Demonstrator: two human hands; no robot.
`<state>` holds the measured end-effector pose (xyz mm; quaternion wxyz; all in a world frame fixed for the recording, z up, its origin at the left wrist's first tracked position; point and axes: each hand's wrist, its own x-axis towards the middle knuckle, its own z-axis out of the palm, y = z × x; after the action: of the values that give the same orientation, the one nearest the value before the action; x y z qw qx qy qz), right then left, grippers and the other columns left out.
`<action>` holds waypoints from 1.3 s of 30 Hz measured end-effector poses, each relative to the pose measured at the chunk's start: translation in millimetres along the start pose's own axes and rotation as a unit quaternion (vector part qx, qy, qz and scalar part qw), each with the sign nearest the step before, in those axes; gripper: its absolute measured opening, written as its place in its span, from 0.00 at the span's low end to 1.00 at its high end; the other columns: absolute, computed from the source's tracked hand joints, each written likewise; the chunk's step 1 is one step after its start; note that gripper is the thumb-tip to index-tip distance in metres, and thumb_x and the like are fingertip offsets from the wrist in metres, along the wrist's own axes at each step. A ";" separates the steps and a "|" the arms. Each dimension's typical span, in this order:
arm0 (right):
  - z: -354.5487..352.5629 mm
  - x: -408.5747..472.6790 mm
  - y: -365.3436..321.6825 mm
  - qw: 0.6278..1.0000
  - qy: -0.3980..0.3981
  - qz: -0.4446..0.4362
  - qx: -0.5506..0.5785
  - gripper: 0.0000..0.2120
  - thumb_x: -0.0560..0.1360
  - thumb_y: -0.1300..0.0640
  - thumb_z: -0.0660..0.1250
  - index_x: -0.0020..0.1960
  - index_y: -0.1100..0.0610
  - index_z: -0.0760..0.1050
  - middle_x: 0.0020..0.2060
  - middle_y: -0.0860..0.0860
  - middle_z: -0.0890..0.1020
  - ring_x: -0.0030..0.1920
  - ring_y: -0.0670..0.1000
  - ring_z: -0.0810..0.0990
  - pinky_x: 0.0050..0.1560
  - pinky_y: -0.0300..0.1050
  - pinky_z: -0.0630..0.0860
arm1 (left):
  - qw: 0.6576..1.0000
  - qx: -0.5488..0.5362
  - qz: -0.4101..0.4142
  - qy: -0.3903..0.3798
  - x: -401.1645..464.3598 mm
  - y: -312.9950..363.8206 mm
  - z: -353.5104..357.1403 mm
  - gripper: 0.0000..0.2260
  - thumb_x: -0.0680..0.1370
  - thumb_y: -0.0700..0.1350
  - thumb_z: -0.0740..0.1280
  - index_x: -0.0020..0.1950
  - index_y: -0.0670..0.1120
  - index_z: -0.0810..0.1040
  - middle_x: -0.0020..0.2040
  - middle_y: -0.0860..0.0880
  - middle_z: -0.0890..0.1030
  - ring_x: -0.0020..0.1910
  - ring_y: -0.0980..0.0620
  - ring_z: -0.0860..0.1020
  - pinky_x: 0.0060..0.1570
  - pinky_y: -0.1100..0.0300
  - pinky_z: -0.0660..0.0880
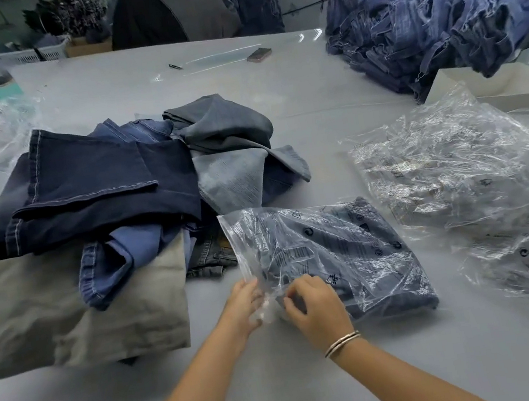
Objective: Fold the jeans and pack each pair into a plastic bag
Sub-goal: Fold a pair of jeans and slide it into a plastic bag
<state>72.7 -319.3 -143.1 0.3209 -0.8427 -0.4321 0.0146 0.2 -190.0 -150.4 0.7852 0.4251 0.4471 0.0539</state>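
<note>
Jeans [368,253], one folded grey-blue pair, sit inside a clear plastic bag [297,240] on the counter [286,387], and both hands are at the bag's open end. Left hand [243,307] has its fingers [251,287] around the loose plastic edge; right hand [315,310] has its fingers [293,291] curled and pinching the same flap. Plastic there is blurry, so exactly how the pinch sits is hard to call. A bracelet [341,344] is on the right wrist.

Printing on the bag is black, a triangle recycling mark and blocks of small text, none of it readable.

Just past the left-hand fingers is a messy heap of unfolded jeans [92,193], dark navy, mid blue and grey. To the right of the right-hand fingers lies a pile of empty plastic bags [459,169] with the same unreadable print. Well beyond, at the far right, stacked blue jeans [435,20]; farther back, a phone [259,54] lying flat.
</note>
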 end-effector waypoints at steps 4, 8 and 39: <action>3.4 1.5 -12.3 0.992 -0.062 -0.095 -0.061 0.17 0.64 0.57 0.74 0.52 0.50 0.80 0.46 0.46 0.82 0.43 0.50 0.80 0.43 0.43 0.75 | 0.998 -0.021 -0.033 0.042 -9.7 -7.9 -21.9 0.11 0.81 0.51 0.59 0.56 0.47 0.74 0.46 0.47 0.79 0.37 0.51 0.80 0.31 0.58 0.76; 11.0 3.6 -22.4 0.983 -0.066 -0.144 -0.097 0.09 0.60 0.49 0.79 0.37 0.45 0.80 0.39 0.41 0.81 0.36 0.46 0.78 0.39 0.36 0.72 | 0.994 -0.017 -0.037 0.101 -19.2 -23.6 -38.1 0.09 0.80 0.46 0.60 0.53 0.43 0.76 0.42 0.45 0.80 0.40 0.47 0.79 0.34 0.55 0.77; 3.2 2.1 -15.1 0.941 0.003 -0.311 -0.131 0.07 0.70 0.52 0.71 0.35 0.51 0.76 0.33 0.45 0.77 0.34 0.47 0.76 0.48 0.42 0.71 | 0.987 0.096 -0.124 -0.032 -49.1 -10.1 -41.7 0.08 0.74 0.50 0.70 0.40 0.46 0.80 0.33 0.51 0.78 0.27 0.57 0.75 0.26 0.67 0.69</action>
<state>62.2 -309.8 -136.7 0.1971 -0.7007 -0.6700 -0.1455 -63.2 -193.3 -135.3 0.7552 0.4415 0.4740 -0.1010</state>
